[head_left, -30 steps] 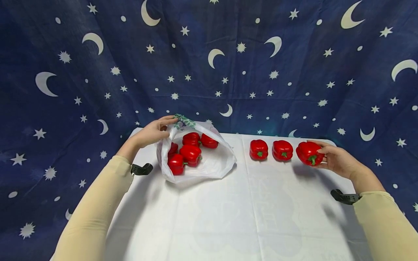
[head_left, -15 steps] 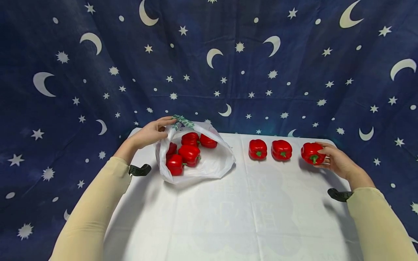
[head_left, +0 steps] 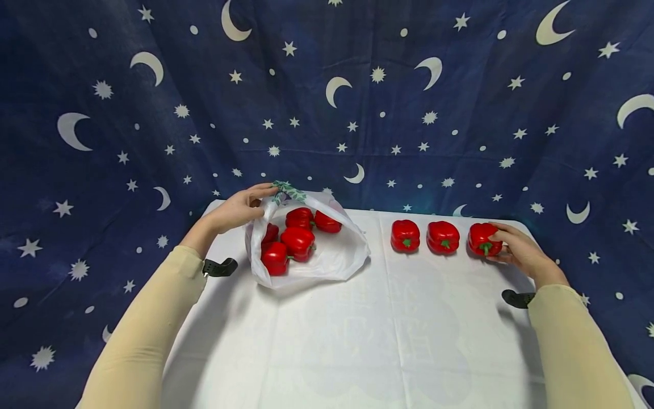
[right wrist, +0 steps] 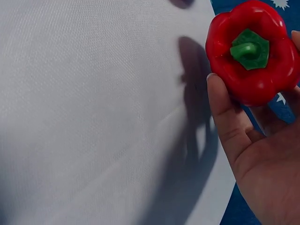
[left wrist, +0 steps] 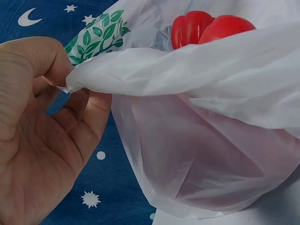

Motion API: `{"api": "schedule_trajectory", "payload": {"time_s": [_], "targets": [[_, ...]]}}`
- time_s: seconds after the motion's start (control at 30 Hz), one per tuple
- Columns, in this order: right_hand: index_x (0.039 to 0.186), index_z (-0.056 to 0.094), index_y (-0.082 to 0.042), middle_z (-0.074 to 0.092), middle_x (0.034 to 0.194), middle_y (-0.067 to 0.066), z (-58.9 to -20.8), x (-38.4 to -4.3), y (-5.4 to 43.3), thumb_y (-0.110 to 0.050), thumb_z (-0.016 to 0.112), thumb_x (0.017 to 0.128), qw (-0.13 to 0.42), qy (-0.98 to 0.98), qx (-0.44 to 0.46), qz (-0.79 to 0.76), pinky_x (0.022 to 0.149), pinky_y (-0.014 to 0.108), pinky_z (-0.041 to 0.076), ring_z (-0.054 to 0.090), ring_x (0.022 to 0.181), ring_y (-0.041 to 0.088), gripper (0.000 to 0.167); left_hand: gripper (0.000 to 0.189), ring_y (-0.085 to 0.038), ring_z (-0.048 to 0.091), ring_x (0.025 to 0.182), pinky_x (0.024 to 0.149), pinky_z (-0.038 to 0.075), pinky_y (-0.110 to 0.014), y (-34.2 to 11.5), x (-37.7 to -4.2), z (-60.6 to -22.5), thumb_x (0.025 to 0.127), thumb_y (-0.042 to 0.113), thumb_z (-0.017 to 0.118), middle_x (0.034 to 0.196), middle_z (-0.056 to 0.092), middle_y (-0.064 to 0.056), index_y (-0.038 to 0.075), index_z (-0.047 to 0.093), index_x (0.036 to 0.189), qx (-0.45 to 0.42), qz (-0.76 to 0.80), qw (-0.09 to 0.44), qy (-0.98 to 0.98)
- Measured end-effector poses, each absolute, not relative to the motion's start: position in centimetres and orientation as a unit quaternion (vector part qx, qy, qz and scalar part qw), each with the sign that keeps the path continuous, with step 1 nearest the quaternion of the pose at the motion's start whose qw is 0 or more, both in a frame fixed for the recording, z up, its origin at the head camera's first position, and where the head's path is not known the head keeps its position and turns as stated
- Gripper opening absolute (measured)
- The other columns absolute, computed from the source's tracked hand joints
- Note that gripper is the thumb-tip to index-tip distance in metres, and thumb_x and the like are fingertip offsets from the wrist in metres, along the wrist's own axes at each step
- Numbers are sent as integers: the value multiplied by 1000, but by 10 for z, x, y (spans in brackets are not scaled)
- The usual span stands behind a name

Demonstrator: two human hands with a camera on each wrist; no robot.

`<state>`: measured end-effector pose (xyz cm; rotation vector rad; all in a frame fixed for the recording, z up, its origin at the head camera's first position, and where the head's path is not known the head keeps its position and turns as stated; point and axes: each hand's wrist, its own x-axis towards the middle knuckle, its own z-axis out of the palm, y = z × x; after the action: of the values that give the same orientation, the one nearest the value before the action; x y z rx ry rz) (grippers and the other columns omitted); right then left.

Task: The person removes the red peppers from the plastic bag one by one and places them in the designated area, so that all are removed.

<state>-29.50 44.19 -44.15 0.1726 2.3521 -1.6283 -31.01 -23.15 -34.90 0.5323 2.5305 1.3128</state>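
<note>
My left hand (head_left: 235, 210) pinches the rim of a white plastic bag (head_left: 332, 258) with a green leaf print, at the left of the table. The bag's mouth faces me, and several red bell peppers (head_left: 298, 243) lie inside it. In the left wrist view, thumb and fingers (left wrist: 96, 122) grip the bag's edge, and one pepper (left wrist: 225, 29) shows above the fold. Around a red bell pepper (head_left: 480, 240) at the right end of a row curls my right hand (head_left: 523, 253). Its green stem (right wrist: 247, 49) points toward the camera in the right wrist view. Whether this pepper touches the table is unclear.
Two more red bell peppers, one in the middle (head_left: 443, 237) and one at the left (head_left: 405, 236), stand in that row on the white-covered table (head_left: 368, 341). Behind the table's back edge hangs a dark blue cloth (head_left: 306, 113) with moons and stars.
My right hand has lowered the pepper toward the table beside the other two, and the right forearm has swung inward. The left hand keeps its hold on the bag.
</note>
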Motion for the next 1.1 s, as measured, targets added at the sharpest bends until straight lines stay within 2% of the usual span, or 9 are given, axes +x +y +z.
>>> {"api": "schedule_trajectory", "payload": {"time_s": [0.1,0.27,0.5,0.67,0.77,0.87,0.97,1.1], "targets": [[164,2,-6,8,163,31,-443,-297,441,-28,48,105,137,818,61,-555,92,38,55,37,127,40,79,65,-30,27,150,100,41,-42,-231,-310,-349,96,3,53,169,17,2,16,42,158,184,447,124,867],[164,1,-8,4,164,33,-445,-300,437,-28,49,104,139,825,62,-544,93,37,54,30,135,48,79,65,-31,24,151,111,37,-51,-232,-310,-349,95,3,53,169,18,1,15,42,158,183,449,123,866],[164,3,-9,5,163,34,-447,-300,437,-24,47,103,143,834,64,-529,93,36,54,28,136,50,77,65,-31,25,151,114,34,-53,-234,-310,-351,94,3,53,169,19,1,15,43,157,179,453,120,865],[164,1,-10,4,164,34,-447,-303,437,-24,40,103,154,841,71,-514,90,33,55,26,136,51,74,66,-31,26,150,113,36,-53,-235,-310,-351,93,3,54,169,20,1,15,44,157,179,454,118,865],[164,0,-10,3,163,35,-447,-306,437,-24,35,104,157,843,76,-509,92,37,54,27,135,51,71,66,-32,26,150,112,37,-53,-235,-311,-352,93,4,54,168,20,1,16,44,157,177,453,119,866],[163,-1,-8,4,163,35,-447,-307,436,-24,33,103,149,846,86,-504,103,47,47,26,135,51,70,66,-33,26,150,112,36,-54,-234,-311,-352,93,4,55,169,20,1,16,44,157,176,451,121,867],[163,0,-8,2,164,34,-448,-308,435,-23,32,102,139,850,94,-500,112,59,33,20,139,52,70,66,-33,26,150,112,36,-54,-234,-311,-352,93,4,55,168,20,1,17,44,157,174,453,123,866],[162,-2,-8,-4,164,34,-447,-308,433,-22,32,102,133,851,93,-499,114,66,23,13,143,54,71,67,-32,26,150,112,36,-54,-234,-309,-352,93,3,54,168,20,1,17,43,158,171,457,126,864]]}}
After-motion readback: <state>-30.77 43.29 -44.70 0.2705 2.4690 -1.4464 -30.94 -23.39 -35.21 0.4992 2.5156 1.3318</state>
